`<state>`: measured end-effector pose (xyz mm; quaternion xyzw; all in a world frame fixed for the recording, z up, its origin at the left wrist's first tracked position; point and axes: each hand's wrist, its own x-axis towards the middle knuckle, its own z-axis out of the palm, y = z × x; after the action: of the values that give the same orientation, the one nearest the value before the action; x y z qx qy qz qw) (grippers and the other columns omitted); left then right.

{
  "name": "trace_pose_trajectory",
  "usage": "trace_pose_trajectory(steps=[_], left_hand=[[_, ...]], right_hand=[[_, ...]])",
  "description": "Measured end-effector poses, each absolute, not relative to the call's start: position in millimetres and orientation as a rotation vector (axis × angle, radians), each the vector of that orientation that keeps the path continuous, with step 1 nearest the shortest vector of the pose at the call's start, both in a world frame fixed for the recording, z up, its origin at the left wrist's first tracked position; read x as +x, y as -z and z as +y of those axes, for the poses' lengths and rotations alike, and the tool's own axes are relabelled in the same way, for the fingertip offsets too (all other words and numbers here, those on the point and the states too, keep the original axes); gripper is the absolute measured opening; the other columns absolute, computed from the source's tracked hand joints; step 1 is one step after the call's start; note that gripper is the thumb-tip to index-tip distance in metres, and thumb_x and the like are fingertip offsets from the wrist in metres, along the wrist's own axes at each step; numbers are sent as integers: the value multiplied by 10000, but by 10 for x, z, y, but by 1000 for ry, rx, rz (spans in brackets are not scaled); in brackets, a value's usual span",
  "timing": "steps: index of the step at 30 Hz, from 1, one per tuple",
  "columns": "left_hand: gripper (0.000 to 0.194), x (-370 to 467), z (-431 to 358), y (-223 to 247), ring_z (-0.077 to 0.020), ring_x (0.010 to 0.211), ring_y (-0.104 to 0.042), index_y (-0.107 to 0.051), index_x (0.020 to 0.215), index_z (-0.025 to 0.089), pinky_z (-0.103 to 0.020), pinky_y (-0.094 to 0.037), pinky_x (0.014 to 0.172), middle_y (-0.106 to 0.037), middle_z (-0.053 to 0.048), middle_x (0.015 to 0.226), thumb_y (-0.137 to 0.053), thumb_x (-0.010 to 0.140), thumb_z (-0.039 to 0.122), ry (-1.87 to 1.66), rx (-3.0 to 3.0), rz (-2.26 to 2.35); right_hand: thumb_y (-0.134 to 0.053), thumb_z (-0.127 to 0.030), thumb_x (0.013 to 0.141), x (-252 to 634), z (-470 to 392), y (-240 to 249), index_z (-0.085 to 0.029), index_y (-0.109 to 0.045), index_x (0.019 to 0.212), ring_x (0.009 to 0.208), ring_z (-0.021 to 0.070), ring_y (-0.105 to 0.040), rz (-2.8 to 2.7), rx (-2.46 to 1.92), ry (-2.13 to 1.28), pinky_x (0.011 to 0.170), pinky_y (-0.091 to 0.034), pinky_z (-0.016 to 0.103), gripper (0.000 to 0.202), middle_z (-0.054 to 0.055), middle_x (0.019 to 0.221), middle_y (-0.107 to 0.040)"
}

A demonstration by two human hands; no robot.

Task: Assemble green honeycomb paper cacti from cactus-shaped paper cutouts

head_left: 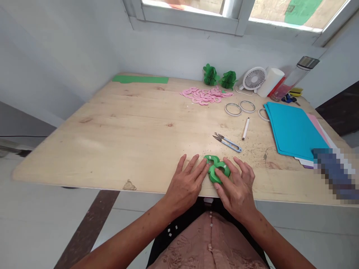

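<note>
A green paper cut-out (pixel 214 159) with looped openings lies near the table's front edge, small white squares on its top. My left hand (pixel 186 183) rests on the table, fingers stretched out and the tips touching the cut-out's left side. From the right, my right hand (pixel 238 186) spreads its fingers over the cut-out and presses on it, hiding part of that side. Just beyond lie blue-handled thread snips (pixel 230 144), blades pointing left, and a white pen (pixel 246 129).
Pink paper cut-outs (pixel 206 96) are heaped farther back, before two green folded-paper pieces (pixel 211 76). Tape rolls (pixel 233 109), a small fan (pixel 254 79) and a clear bottle (pixel 291 80) stand or lie to the right. Blue sheets (pixel 297 130) cover the right side; a green strip (pixel 140 79) lies back left.
</note>
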<state>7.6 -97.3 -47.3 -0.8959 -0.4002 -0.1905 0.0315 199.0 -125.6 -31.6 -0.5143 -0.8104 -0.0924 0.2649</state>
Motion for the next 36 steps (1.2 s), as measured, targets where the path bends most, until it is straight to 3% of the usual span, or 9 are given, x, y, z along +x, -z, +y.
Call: trace_pose_trajectory(steps=[8,16,24,36], left_hand=[[460,65,-976,374,-292,1335,-351,-467,1316,158,-515,-297,1085,-508,-89,1371,-418,863,103,759,-2888,-1334],[284,185,-975,277,-255,1260,-435,-596,1045,191,-490,-393,1021,-635,-87,1163,-451,836,65,1353,-2808,-1346],[365,232,-1021,296,-270,1312,-380,-603,1094,210,-532,-348,1047,-591,-92,1253,-446,806,50,1158,-2822,-1317],[287,246,-1040,282,-269,1330,-363,-619,983,189,-522,-320,1077,-596,-72,1262,-452,804,38,1142,-2812,-1299]], right_hand=[[-607,-202,811,2085,-1278,342,-235,-666,1001,1253,350,-391,-2076,-1384,192,985,-322,567,201,95,1279,-539],[-556,-211,845,2089,-1231,334,-249,-682,980,1276,319,-381,-1969,-1429,-48,999,-330,550,188,65,1269,-556],[-517,-243,867,2122,-1201,361,-260,-707,922,1280,310,-379,-1888,-1474,-188,999,-340,569,198,53,1274,-566],[-522,-196,855,2144,-1148,368,-240,-689,894,1261,296,-406,-1868,-1474,-152,990,-363,557,177,65,1240,-594]])
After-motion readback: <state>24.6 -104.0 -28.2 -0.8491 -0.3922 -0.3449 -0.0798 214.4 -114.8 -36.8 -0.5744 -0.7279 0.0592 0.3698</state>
